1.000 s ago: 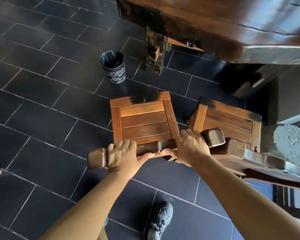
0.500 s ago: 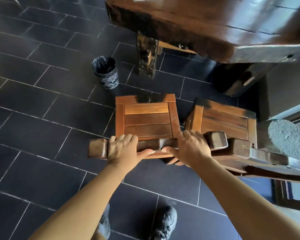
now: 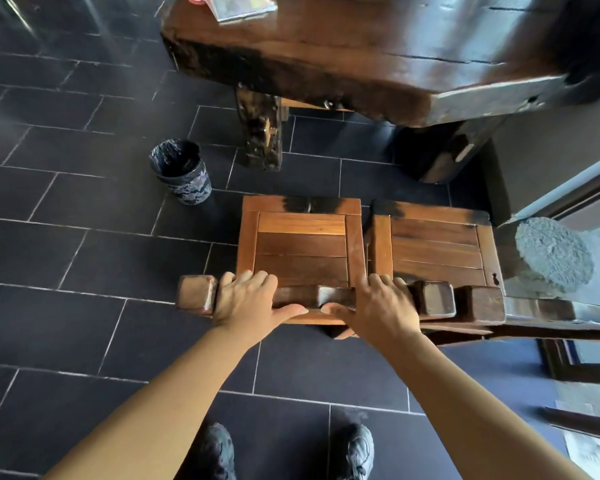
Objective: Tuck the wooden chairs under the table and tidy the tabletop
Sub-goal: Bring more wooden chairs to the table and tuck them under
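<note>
Chair backrest (image 3: 298, 296) gripped by left hand (image 3: 244, 296) and right hand (image 3: 378, 305).

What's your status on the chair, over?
Left hand and right hand both clamped on the dark top rail of the slatted wooden chair. Chair short of the dark slab table, not tucked. Second wooden chair close alongside on the right.

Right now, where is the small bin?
In the head view, the bin stands on the floor at left, beside the table leg, beyond the held chair.
</note>
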Tool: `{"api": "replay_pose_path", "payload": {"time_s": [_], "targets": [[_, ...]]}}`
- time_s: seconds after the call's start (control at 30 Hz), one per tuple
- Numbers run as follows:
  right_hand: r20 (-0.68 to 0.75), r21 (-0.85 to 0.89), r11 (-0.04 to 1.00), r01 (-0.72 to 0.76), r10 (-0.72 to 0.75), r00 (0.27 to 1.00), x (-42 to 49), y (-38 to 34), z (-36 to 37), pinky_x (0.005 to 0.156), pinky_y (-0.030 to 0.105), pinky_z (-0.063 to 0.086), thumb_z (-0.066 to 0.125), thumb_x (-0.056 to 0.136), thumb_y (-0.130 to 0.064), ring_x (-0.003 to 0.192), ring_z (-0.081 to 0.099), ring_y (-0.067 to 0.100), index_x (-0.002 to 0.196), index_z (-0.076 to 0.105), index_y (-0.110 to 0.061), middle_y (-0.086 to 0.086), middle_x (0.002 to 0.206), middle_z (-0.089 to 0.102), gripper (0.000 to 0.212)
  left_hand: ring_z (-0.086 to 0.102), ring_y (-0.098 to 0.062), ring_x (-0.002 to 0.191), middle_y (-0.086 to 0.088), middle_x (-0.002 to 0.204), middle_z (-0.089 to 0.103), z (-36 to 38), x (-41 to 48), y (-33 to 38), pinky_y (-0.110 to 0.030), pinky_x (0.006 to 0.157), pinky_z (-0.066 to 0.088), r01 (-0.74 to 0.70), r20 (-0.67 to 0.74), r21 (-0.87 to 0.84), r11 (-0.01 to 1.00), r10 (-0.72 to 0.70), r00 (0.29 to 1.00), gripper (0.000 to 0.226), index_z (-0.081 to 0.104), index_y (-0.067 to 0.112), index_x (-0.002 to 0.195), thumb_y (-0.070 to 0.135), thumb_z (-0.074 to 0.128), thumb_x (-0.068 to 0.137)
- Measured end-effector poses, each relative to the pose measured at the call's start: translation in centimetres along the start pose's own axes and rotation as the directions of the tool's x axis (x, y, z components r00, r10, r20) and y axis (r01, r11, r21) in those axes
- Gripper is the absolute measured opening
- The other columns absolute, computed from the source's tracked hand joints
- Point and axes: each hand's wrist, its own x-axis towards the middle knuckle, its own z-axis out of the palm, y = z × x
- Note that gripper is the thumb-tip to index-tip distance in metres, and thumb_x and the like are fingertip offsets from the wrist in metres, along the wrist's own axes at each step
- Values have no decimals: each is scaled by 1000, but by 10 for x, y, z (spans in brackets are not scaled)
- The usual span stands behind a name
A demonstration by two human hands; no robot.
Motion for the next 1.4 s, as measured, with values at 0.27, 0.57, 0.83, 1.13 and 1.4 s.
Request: {"api": "replay_pose_path", "payload": {"time_s": [0.27,0.57,0.83,1.13,1.4], "targets": [[-35,13,999,-35,36,999,10,-4,-1,100,38,38,5,64,-94,110,59,25,113,60,-17,3,107,67,107,60,-23,75,5,75,62,2,16,-11,-41,74,39,-45,-8,-14,999,45,999,79,60,21,75,90,21,74],[-54,-31,999,-17,16,998,31,13,0,95,41,43,2,70,-94,103,62,24,99,62,-22,-1,102,68,98,57,-22,101,4,104,64,-7,43,-5,-43,89,33,-61,93,-23,998,62,994,84,61,21,102,89,20,77],[-176,-21,999,34,-38,984,39,13,13,68,46,51,29,77,-83,72,65,34,80,64,-15,8,76,66,76,58,-21,90,5,91,65,1,46,-6,-41,84,34,-59,33,-45,997,60,998,78,60,22,87,90,24,77],[-70,10,999,40,-39,997,54,21,6,76,45,49,25,73,-85,86,66,32,88,67,-17,7,85,69,81,60,-22,79,6,78,64,0,60,-5,-41,77,39,-28,11,-63,998,29,1000,82,62,21,76,92,21,74],[-33,6,999,35,-35,999,87,30,-15,92,44,41,6,71,-89,109,59,26,105,62,-22,2,111,67,94,59,-19,88,8,89,65,-8,99,-8,-39,82,37,-23,54,-8,1000,23,998,79,62,25,86,91,21,73]]}}
